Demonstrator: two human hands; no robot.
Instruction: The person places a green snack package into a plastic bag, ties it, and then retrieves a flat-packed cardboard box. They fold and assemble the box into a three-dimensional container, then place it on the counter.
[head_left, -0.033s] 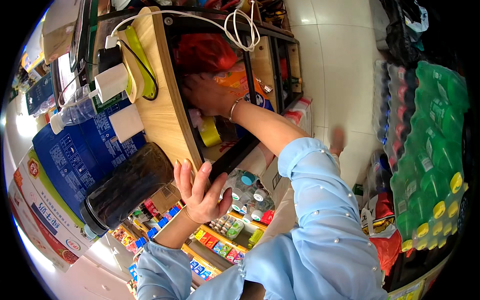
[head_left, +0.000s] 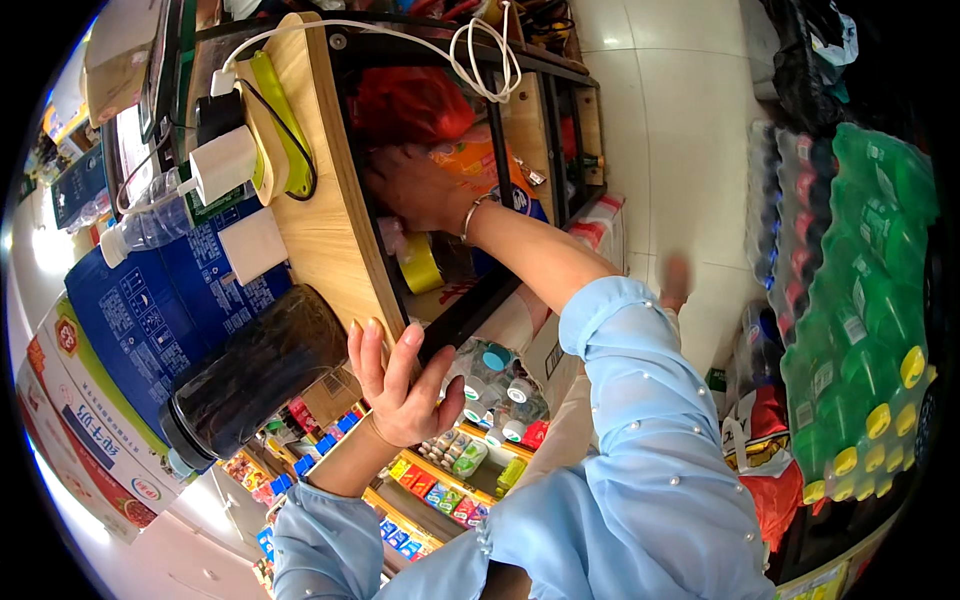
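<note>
Inside the wood-edged shelf, the right hand, its grip hidden, reaches between far red bag and near yellow roll, nothing yet out, as the left hand rests, fingers open, at the near corner.

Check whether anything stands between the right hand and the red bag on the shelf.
Nothing visible does: the red bag lies beside the right hand, just above it in the picture. The dark bar stands to the right, crossing the orange package. Whether hand and bag touch is unclear.
</note>
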